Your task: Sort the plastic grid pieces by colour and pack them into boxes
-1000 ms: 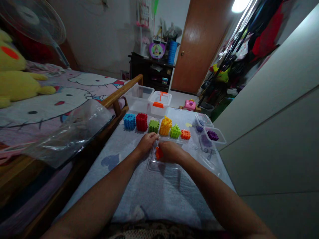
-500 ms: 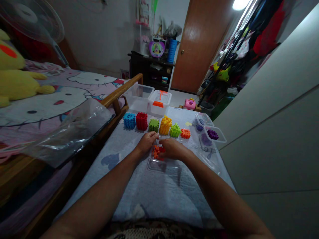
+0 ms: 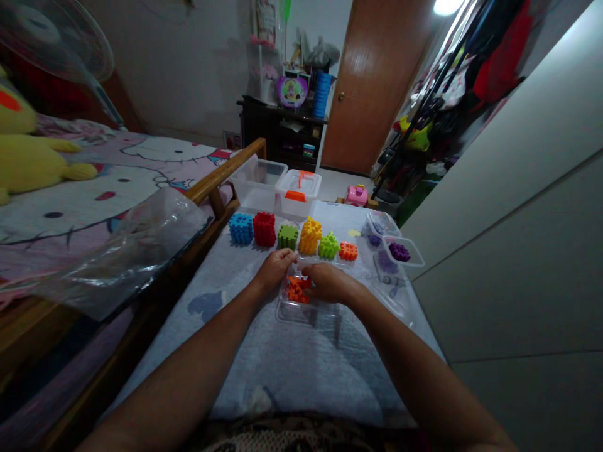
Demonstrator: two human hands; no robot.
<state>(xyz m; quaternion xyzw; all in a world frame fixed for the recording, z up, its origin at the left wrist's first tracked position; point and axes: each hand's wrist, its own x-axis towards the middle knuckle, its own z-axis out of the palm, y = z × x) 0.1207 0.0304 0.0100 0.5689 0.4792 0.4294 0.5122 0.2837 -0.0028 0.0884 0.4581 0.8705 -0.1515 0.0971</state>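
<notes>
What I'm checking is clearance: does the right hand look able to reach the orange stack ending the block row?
Probably yes: the orange stack stands just beyond the right hand, only an edge of the clear container seemingly between.

Arms extended forward; left grip near right grip.

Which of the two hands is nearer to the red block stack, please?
Left. The left hand is just in front of the red block stack; the right hand is farther off, to its right.
</notes>
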